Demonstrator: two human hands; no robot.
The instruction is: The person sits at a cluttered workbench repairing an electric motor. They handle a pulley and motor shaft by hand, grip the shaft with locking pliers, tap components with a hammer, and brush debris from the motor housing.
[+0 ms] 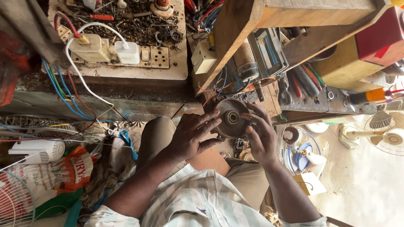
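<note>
Cast-metal motor end cover [230, 117], centre frame, looks rigid, fairly heavy and greasy, so my left hand [192, 136] and right hand [261, 133] clasp its opposite rims, clear of the central bearing [232, 117].

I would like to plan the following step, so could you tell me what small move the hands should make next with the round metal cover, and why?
Probably the right hand should press a fingertip on the central bearing and turn it. The left hand already steadies the round metal cover from its side, its open face is turned toward the person, and the right fingers sit beside the hub, so a turn needs little reach.
</note>
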